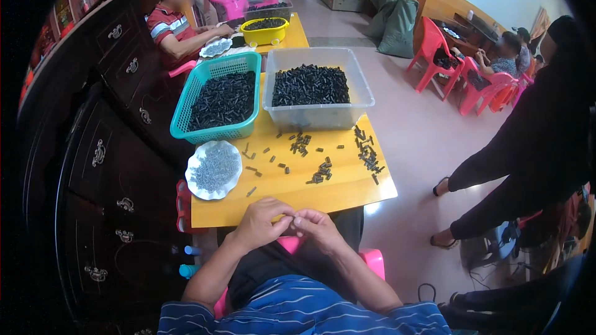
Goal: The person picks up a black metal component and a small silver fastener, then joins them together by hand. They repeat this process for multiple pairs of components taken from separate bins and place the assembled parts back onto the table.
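Small dark cylindrical pieces (320,172) scattered on the yellow wooden surface (347,189).
Both hands (292,223) are closed together at its near edge; anything pinched cannot be told. Pale tiled floor (416,142) is seen alongside.

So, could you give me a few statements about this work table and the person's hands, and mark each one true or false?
1. The left hand and right hand meet at the near edge of the yellow table. True.
2. The teal basket is empty. False: it is full of small black pieces.
3. The white dish holds small grey parts. True.
4. The clear tub stands left of the teal basket. False: it stands to its right.
5. Loose black pieces lie scattered on the tabletop. True.
6. Each hand grips a large tool. False: the fingertips pinch together on something too small to make out.
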The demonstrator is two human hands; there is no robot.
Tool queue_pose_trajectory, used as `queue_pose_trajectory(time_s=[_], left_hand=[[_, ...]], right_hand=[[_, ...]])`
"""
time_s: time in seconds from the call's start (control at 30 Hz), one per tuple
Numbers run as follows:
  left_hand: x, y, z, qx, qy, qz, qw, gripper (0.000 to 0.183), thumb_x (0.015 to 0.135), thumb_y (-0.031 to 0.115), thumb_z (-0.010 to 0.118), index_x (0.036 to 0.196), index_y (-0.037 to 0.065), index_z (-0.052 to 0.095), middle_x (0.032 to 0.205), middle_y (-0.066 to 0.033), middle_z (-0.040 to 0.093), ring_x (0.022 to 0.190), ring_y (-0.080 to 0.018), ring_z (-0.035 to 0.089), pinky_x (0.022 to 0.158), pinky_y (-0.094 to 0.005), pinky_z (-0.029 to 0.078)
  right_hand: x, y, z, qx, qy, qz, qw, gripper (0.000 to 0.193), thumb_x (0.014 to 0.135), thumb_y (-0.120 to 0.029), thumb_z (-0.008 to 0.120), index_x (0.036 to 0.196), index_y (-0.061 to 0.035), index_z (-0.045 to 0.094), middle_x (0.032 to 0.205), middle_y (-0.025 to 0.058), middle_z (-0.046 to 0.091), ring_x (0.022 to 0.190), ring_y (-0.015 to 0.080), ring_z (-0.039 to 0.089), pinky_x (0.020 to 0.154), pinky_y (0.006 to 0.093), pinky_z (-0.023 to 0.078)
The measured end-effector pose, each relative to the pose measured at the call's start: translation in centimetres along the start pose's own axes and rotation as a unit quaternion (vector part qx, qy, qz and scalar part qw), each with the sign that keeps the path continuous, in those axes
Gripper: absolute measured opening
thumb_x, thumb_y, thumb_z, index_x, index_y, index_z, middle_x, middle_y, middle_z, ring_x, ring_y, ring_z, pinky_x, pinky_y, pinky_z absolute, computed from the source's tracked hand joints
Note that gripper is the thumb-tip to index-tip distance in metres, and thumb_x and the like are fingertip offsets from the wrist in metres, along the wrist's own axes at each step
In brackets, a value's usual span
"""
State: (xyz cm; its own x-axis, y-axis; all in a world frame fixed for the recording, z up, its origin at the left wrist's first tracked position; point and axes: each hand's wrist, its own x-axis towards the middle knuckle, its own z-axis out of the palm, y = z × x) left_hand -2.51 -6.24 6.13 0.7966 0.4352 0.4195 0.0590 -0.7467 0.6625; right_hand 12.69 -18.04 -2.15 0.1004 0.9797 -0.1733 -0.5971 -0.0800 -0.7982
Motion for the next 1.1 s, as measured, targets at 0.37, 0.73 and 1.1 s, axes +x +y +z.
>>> queue_pose_trajectory(time_s=[0.37,0.73,1.1], left_hand=[[0.3,-0.4,-0.4,-0.002,0.012,-0.015,1.000,0.010,0.075,0.002,0.071,0.085,0.003,0.069,0.079,-0.0115,0.071,0.074,-0.0276,0.068,0.068,-0.0365,0.053],[0.1,-0.6,-0.5,0.024,-0.050,0.042,0.998,0.013,0.075,-0.001,0.068,0.087,0.003,0.070,0.083,-0.0119,0.070,0.079,-0.0296,0.068,0.071,-0.0382,0.054],[0.0,-0.3,-0.8,0.023,-0.054,-0.008,0.998,0.021,0.075,0.000,0.070,0.094,0.002,0.062,0.089,-0.0140,0.067,0.084,-0.0337,0.067,0.075,-0.0401,0.053]], right_hand=[[0.3,-0.3,0.0,0.002,0.008,-0.012,1.000,0.015,0.095,-0.017,0.067,0.104,-0.0045,0.067,0.089,0.0023,0.067,0.072,0.0072,0.057,0.068,0.0216,0.048],[0.0,0.5,-0.1,-0.049,0.012,-0.024,0.998,0.016,0.095,-0.015,0.067,0.106,-0.0027,0.067,0.089,0.0021,0.068,0.074,0.0071,0.059,0.069,0.0220,0.048],[-0.1,-0.2,0.1,-0.018,0.011,-0.001,1.000,0.016,0.094,-0.013,0.068,0.105,-0.0022,0.069,0.090,0.0036,0.070,0.072,0.0064,0.059,0.068,0.0213,0.049]])
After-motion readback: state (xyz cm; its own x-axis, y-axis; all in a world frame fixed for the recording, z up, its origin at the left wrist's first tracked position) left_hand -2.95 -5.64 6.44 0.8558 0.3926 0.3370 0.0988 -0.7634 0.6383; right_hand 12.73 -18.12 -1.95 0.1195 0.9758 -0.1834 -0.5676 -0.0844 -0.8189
